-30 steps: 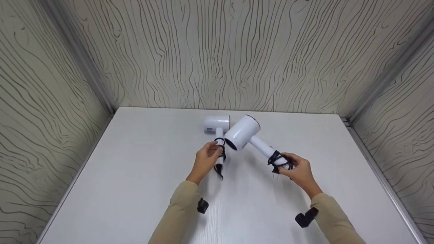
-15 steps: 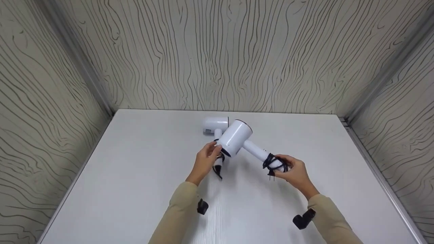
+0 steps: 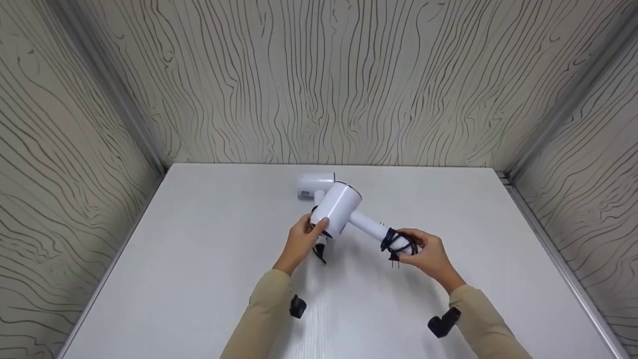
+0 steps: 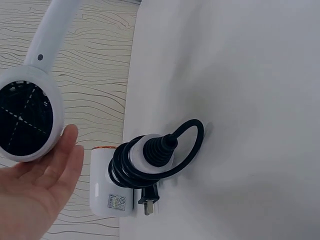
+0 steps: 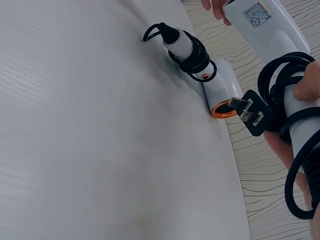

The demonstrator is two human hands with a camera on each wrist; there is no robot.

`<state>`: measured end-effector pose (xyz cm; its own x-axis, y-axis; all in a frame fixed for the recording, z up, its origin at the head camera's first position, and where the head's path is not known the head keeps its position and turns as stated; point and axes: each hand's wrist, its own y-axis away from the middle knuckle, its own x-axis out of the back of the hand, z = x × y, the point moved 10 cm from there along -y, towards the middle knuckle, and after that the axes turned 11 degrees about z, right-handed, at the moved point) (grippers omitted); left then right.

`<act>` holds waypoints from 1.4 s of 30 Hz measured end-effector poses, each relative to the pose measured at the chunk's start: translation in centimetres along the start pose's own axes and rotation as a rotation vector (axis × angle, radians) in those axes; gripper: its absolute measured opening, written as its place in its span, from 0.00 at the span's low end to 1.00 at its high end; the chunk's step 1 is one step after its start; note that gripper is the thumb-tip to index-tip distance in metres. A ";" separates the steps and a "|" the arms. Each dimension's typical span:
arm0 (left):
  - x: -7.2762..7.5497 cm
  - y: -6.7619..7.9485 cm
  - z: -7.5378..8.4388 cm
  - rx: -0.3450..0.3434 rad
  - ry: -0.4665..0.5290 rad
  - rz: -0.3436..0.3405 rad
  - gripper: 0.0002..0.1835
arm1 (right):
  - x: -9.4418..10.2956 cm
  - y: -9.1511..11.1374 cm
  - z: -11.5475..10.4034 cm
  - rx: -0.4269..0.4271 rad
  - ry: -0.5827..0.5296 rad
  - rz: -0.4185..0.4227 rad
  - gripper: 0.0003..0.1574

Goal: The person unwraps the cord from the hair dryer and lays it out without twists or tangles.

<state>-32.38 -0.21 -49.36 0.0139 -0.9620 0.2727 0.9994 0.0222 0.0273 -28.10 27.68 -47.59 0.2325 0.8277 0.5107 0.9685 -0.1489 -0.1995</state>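
Note:
A white hair dryer [image 3: 338, 207] hangs tilted above the table, its barrel up to the left. My right hand [image 3: 423, 252] grips its handle near the bottom, where the black cord [image 5: 285, 75] is wound and the plug [image 5: 255, 112] sticks out. My left hand [image 3: 300, 244] is at the lower end of the barrel, thumb in front and fingers behind. In the left wrist view those fingers [image 4: 67, 155] stretch loosely along the dark grille end. Behind lies a second white hair dryer [image 3: 315, 185], partly hidden in the head view, its cord [image 4: 130, 162] wrapped round its handle.
The white table [image 3: 214, 239] lies beneath both hair dryers. Wood-grain panels [image 3: 309, 85] rise at the back and both sides, with grey metal posts [image 3: 117, 94] in the corners. A small black device [image 3: 297, 305] is worn at each sleeve.
My right hand has brought the held hair dryer left and slightly down, so its barrel now reaches my left hand and overlaps the second hair dryer. My left hand has barely moved.

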 end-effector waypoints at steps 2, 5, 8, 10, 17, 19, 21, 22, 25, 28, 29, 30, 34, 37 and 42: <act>0.0 0.1 -0.3 0.013 0.005 0.003 0.43 | -0.2 0.1 -0.2 0.009 -0.012 -0.008 0.31; 0.0 0.2 -0.7 0.029 -0.004 0.003 0.45 | -0.4 0.3 -0.4 0.027 -0.025 -0.011 0.31; -0.1 0.2 -1.0 0.047 -0.002 -0.002 0.45 | -0.5 0.4 -0.6 0.041 -0.031 -0.015 0.31; -0.2 0.2 -1.2 0.063 0.020 -0.010 0.45 | -0.6 0.4 -0.7 0.047 -0.035 -0.016 0.31; -0.4 0.3 -2.1 0.147 0.091 -0.033 0.44 | -1.0 0.3 -0.9 0.068 -0.046 -0.063 0.30; -0.3 0.4 -2.3 0.160 0.095 -0.022 0.43 | -1.2 0.3 -0.9 0.071 -0.049 -0.097 0.30; -0.1 0.5 -2.4 0.162 0.101 -0.008 0.41 | -1.5 0.3 -0.8 0.073 -0.052 -0.140 0.31; 0.0 0.5 -2.5 0.162 0.106 0.000 0.41 | -1.7 0.3 -0.8 0.074 -0.055 -0.164 0.31; 0.3 0.6 -2.7 0.167 0.123 0.026 0.39 | -2.3 0.3 -0.8 0.076 -0.069 -0.234 0.32; 0.6 0.5 -2.6 0.170 0.148 0.050 0.38 | -2.7 0.2 -1.0 0.086 -0.081 -0.280 0.33; 0.7 0.5 -2.5 0.170 0.160 0.054 0.37 | -2.8 0.2 -1.0 0.087 -0.084 -0.290 0.33; 0.8 0.7 -2.0 0.171 0.174 0.053 0.36 | -2.9 0.2 -1.0 0.085 -0.087 -0.300 0.33; 1.0 0.6 -1.8 0.163 0.215 0.049 0.35 | -3.3 0.2 -1.1 0.096 -0.103 -0.357 0.34; 0.8 0.3 -2.4 0.172 0.221 0.048 0.36 | -3.6 0.3 -1.1 0.080 -0.120 -0.409 0.34; 1.0 0.5 -2.6 0.176 0.234 0.039 0.34 | -3.5 0.6 -0.8 -0.008 -0.161 -0.456 0.37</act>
<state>-31.79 -1.87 -51.56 0.0797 -0.9956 0.0486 0.9773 0.0876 0.1930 -28.31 24.25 -48.84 -0.2325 0.8826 0.4087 0.9692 0.2451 0.0220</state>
